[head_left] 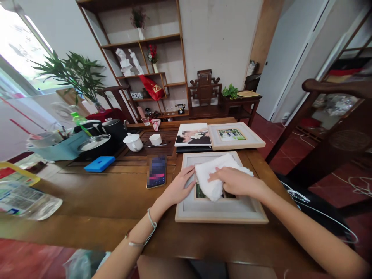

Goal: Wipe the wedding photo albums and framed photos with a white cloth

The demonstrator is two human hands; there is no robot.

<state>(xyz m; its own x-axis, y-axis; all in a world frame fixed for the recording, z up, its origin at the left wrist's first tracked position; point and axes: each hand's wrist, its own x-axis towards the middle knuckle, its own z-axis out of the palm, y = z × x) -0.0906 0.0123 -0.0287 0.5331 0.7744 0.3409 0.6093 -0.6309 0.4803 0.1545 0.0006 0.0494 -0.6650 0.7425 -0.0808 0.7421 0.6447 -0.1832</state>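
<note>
A picture frame (221, 217) with a pale wood border lies flat on the table before me, its photo mostly covered. Over its middle is a folded white cloth (210, 186). My right hand (232, 180) presses on the cloth from the right, fingers curled onto it. At the frame's left side rests my left hand (182, 186), its fingers stretched out across the border, fingertips close to the cloth's edge. Whether those fingertips touch the cloth I cannot tell.
Behind lie a second framed photo (255, 140) and a photo book (193, 135). A phone (157, 171) lies left of my hand. Further left are a white lidded cup (133, 142), a blue box (99, 164) and a clear bottle (37, 203). A dark wooden chair (328, 135) stands right.
</note>
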